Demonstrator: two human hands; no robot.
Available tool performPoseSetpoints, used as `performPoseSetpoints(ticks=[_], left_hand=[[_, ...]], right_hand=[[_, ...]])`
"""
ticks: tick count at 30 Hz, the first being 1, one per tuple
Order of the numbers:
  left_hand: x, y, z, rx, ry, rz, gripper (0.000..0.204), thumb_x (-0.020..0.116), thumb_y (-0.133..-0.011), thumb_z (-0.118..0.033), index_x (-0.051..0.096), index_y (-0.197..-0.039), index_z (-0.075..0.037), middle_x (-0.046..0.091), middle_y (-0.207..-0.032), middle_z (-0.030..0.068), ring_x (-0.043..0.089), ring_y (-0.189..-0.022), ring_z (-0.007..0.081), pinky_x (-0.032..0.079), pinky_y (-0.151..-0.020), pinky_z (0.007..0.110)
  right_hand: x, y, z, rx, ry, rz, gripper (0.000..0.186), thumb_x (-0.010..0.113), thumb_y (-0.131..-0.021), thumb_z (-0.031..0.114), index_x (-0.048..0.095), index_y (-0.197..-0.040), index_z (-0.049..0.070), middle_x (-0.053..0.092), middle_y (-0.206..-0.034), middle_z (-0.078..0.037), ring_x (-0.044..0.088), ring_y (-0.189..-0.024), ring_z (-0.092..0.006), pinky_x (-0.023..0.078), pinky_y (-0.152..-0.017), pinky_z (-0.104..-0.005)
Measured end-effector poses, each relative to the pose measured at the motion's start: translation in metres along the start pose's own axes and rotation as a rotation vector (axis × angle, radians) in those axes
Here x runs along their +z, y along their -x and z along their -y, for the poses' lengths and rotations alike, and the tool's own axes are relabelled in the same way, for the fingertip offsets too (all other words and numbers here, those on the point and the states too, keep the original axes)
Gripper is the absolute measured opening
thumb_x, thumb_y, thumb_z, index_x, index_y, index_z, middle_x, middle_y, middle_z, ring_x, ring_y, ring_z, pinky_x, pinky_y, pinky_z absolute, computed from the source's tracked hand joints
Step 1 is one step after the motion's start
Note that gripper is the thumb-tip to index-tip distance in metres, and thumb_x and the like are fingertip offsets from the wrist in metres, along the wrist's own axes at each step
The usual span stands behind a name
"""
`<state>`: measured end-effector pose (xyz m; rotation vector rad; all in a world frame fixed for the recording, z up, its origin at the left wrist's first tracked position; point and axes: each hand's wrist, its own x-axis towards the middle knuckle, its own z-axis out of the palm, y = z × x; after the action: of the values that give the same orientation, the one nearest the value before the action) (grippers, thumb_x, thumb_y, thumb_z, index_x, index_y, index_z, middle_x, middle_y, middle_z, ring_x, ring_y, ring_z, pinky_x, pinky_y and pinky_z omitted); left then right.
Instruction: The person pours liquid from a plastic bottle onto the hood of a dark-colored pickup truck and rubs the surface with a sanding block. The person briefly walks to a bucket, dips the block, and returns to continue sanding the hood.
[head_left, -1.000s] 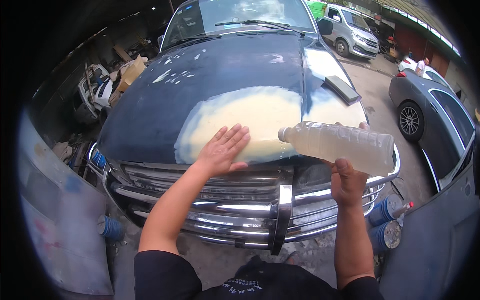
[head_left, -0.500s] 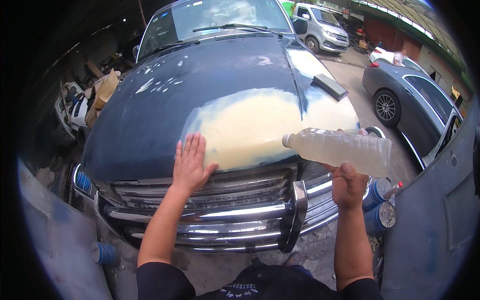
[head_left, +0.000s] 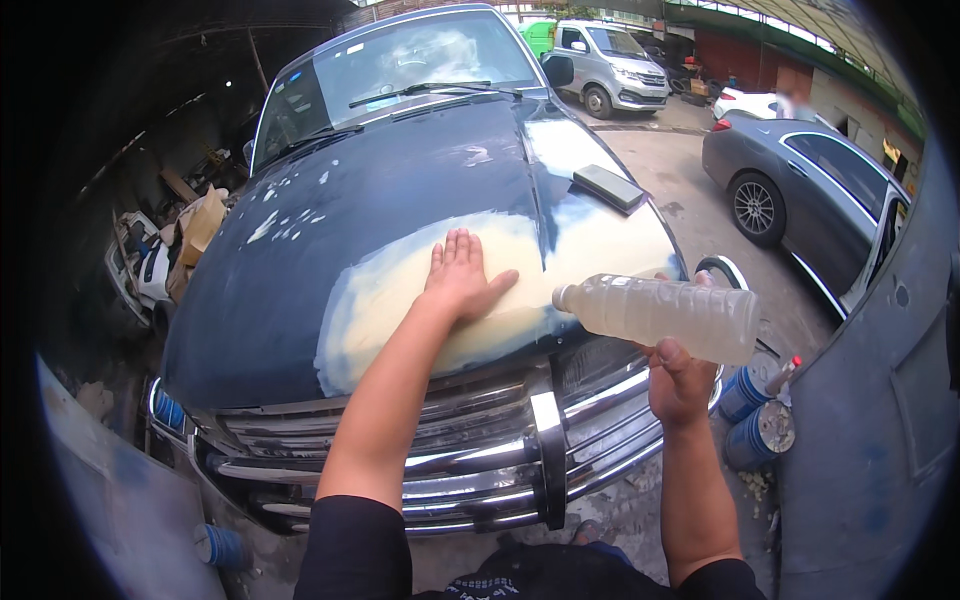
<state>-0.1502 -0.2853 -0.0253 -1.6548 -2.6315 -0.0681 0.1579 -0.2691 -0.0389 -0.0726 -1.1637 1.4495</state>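
My left hand (head_left: 464, 277) lies flat on a cream-coloured filler patch (head_left: 385, 300) at the front of a dark blue car hood (head_left: 235, 310). Its fingers point away from me, thumb spread to the right. My right hand (head_left: 684, 375) grips a clear plastic bottle (head_left: 655, 312) of cloudy liquid, held almost level over the hood's front right corner. The bottle's mouth points left, and no stream shows coming from it. Some fingers of that hand are hidden behind the bottle. A grey sanding block (head_left: 608, 188) rests farther back on the right fender.
A chrome bull bar (head_left: 480, 450) and grille stand between me and the hood. Blue cans (head_left: 760, 436) are at the right, another blue can (head_left: 222, 546) at lower left. Grey panels (head_left: 860, 440) flank me. A grey car (head_left: 810, 185) and silver van (head_left: 625, 70) are parked beyond.
My left hand has slid right and farther up the hood, from the patch's left edge onto its middle. The bottle stays in my right hand, still nearly level. The view has shifted slightly.
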Motion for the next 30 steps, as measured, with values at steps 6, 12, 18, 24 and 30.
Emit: performPoseSetpoints(ticks=[6, 12, 18, 24, 30], left_hand=[[-0.007, -0.055, -0.045, -0.057, -0.001, 0.027, 0.103, 0.032, -0.093, -0.074, 0.007, -0.157, 0.003, 0.004, -0.165, 0.0213, -0.002, -0.154, 0.0313, 0.002, -0.124, 0.041], [0.0, -0.049, -0.07, 0.024, -0.031, 0.009, 0.095, 0.032, -0.097, -0.068, 0.009, -0.157, 0.002, 0.005, -0.166, 0.0192, 0.001, -0.154, 0.0288, 0.003, -0.125, 0.039], [0.027, 0.024, -0.127, 0.202, -0.134, -0.033, 0.095, 0.042, -0.097, -0.063, 0.011, -0.156, 0.005, 0.008, -0.164, 0.0237, 0.002, -0.154, 0.0347, 0.003, -0.124, 0.043], [0.004, -0.029, -0.146, 0.071, -0.094, 0.04, 0.105, 0.037, -0.093, -0.073, 0.009, -0.156, 0.006, 0.004, -0.164, 0.0247, -0.001, -0.154, 0.0334, 0.001, -0.124, 0.041], [0.004, -0.123, -0.164, -0.086, 0.013, 0.001, 0.111, 0.035, -0.089, -0.08, 0.009, -0.157, 0.004, 0.003, -0.165, 0.0226, -0.002, -0.154, 0.0326, 0.003, -0.124, 0.041]], right_hand=[[-0.043, -0.022, 0.013, 0.006, -0.008, -0.066, 0.106, 0.084, -0.076, 0.02, 0.015, -0.155, 0.003, 0.045, -0.143, -0.023, 0.047, -0.133, -0.0324, 0.04, -0.112, -0.0464], [-0.084, -0.044, 0.013, -0.001, -0.077, -0.058, 0.104, 0.083, -0.078, 0.019, 0.016, -0.155, 0.003, 0.045, -0.142, -0.021, 0.048, -0.131, -0.0316, 0.041, -0.112, -0.0456], [-0.102, -0.066, 0.006, 0.051, -0.167, -0.067, 0.099, 0.081, -0.08, 0.014, 0.017, -0.155, 0.004, 0.046, -0.142, -0.02, 0.048, -0.131, -0.0309, 0.041, -0.112, -0.0457], [-0.126, -0.077, 0.004, 0.015, -0.113, -0.031, 0.099, 0.081, -0.082, 0.022, 0.016, -0.155, 0.005, 0.044, -0.144, -0.022, 0.048, -0.133, -0.0322, 0.045, -0.108, -0.0468], [-0.159, -0.079, 0.017, -0.022, 0.011, -0.073, 0.097, 0.08, -0.083, 0.024, 0.017, -0.155, 0.005, 0.044, -0.144, -0.021, 0.049, -0.132, -0.0323, 0.05, -0.102, -0.0466]])
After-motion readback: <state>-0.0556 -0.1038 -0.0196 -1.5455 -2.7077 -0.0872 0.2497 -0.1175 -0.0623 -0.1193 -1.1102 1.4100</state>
